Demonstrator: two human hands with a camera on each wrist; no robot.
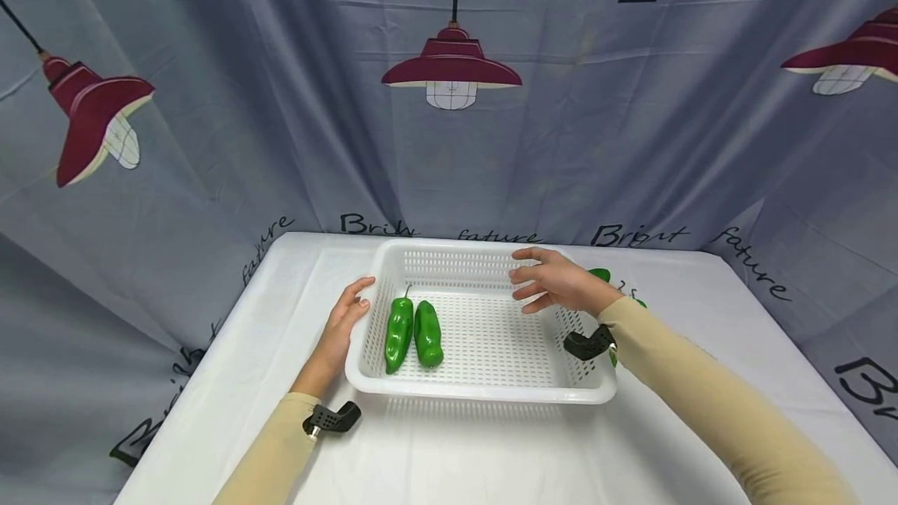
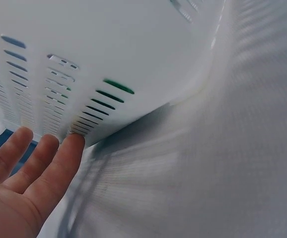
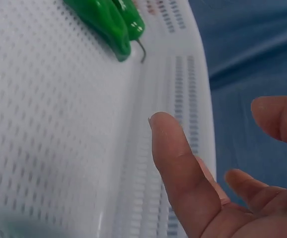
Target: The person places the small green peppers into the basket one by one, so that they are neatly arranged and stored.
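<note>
A white perforated plastic basket stands on the table. Two green peppers lie side by side at its left end, the left one with a thin stem. My left hand is at the basket's left side; in the left wrist view, its straight fingers touch the slotted outer wall from outside. Over the right part of the basket hovers my right hand, fingers spread and nothing held. The right wrist view shows its fingers apart, with the peppers beyond them.
More green peppers lie on the table to the right of the basket, partly hidden by the right arm and basket wall. The table wears a white cloth. A blue-grey curtain with printed lamps hangs behind it.
</note>
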